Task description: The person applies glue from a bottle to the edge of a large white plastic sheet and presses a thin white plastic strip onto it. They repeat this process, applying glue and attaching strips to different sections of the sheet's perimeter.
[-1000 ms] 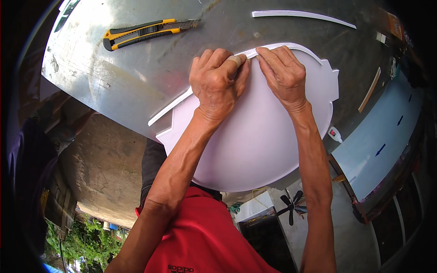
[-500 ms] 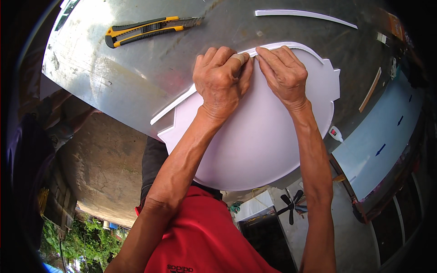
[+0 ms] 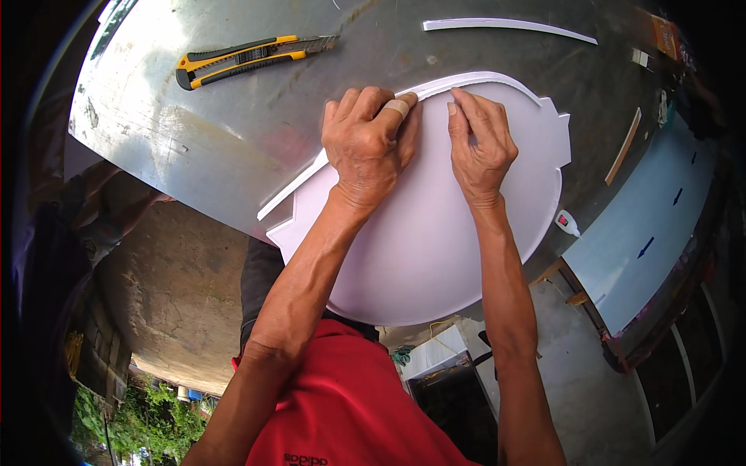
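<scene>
Upper centre: left hand [image 3: 369, 144] pinches white strip [image 3: 475, 78] along the board's edge [image 3: 559, 198], seemingly steadying its curve; right hand [image 3: 483, 151], thumb and forefinger parted.

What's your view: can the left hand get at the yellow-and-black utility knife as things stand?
Probably yes: nothing lies between the left hand and the knife, though that hand appears to be pinching a white curved strip.
</scene>
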`<state>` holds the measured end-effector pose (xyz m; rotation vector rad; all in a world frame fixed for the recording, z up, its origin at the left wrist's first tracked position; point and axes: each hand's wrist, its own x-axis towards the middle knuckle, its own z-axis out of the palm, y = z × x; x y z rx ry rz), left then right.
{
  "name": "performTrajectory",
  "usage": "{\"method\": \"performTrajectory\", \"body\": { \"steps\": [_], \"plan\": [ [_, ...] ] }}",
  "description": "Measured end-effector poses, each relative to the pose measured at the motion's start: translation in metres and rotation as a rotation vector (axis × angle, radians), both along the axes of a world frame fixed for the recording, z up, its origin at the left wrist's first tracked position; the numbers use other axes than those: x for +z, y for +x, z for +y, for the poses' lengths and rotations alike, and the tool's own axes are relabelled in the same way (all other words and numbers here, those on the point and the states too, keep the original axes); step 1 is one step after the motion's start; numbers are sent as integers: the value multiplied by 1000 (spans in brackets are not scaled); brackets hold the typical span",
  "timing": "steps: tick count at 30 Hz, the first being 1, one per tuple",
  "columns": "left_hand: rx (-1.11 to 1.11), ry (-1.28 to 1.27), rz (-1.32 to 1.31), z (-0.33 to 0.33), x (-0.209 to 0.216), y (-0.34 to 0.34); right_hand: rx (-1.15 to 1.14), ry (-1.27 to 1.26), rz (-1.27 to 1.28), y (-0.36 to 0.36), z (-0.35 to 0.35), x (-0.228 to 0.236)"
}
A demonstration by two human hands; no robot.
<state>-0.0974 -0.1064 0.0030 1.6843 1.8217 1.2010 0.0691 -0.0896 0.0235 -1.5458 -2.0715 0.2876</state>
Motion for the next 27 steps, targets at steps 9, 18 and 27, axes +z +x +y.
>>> {"method": "performTrajectory", "body": {
  "steps": [9, 18, 27],
  "plan": [
    [23, 44, -34, 2, -5, 2, -70, -18, -16, -12, 1, -6],
    [72, -45, -19, -1, 3, 3, 69, 12, 30, -3, 22, -3],
    [-43, -27, -108, 7, -4, -11, 105, -64, 45, 3, 25, -1]
  ]
}}
